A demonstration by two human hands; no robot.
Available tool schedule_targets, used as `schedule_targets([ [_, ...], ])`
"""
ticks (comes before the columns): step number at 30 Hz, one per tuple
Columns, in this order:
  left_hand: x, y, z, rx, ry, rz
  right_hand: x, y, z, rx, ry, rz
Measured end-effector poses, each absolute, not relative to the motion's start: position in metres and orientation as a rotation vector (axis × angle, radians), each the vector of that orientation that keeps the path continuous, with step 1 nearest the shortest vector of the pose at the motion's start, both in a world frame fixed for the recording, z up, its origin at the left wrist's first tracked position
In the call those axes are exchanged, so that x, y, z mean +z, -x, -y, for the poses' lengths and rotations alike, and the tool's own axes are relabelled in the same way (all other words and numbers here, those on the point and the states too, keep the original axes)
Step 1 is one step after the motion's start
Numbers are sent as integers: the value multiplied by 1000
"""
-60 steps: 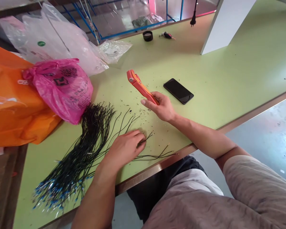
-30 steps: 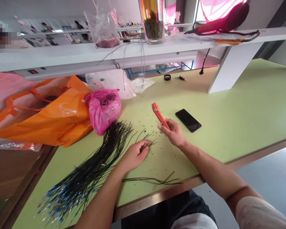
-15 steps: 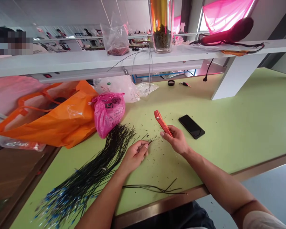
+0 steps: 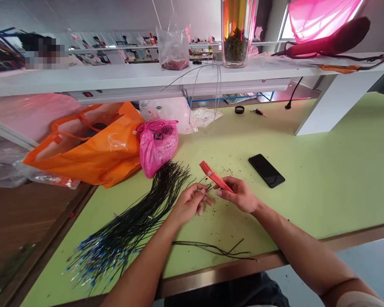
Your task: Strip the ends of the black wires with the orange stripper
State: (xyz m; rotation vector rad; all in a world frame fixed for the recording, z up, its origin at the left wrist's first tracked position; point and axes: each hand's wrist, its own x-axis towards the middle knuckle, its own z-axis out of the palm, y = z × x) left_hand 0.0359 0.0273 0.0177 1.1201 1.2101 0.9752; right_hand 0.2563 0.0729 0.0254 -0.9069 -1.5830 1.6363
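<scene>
My left hand [image 4: 192, 202] pinches the ends of a few thin black wires between thumb and forefinger, over the table. My right hand [image 4: 240, 194] is closed around the handles of a red hand tool that looks like a wire stripper [image 4: 213, 174]. The tool's head points up and left, just beyond the wire tips. To the left lies a large bundle of black wires [image 4: 141, 213], with blue and silvery ends [image 4: 96, 260] toward the near left. Several separate black wires [image 4: 211, 247] rest near the front edge. Tiny dark scraps are scattered around both hands.
A black phone [image 4: 266, 170] lies right of my hands on the green table [image 4: 323, 179]. An orange bag [image 4: 92, 157] and a pink plastic bag [image 4: 158, 147] stand at the left. Behind, a white shelf [image 4: 115, 76] with a support panel [image 4: 329, 104] spans the table.
The red tool has moved left and turned flatter, bringing it close to my left hand. The lower fingers of my left hand have loosened outward. The camera view has shifted left.
</scene>
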Motion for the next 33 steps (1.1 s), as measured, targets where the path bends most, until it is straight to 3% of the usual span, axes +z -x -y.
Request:
schedule_targets([
  [10, 15, -40, -26, 1022, -1315, -1129, 32, -258, -67, 1578, 886, 1760],
  [22, 16, -37, -23, 976, -1398, -1136, 26, -257, -68, 1665, 727, 1579],
  [33, 9, -40, -26, 1040, -1174, -1167, 26, -257, -68, 1640, 714, 1614],
])
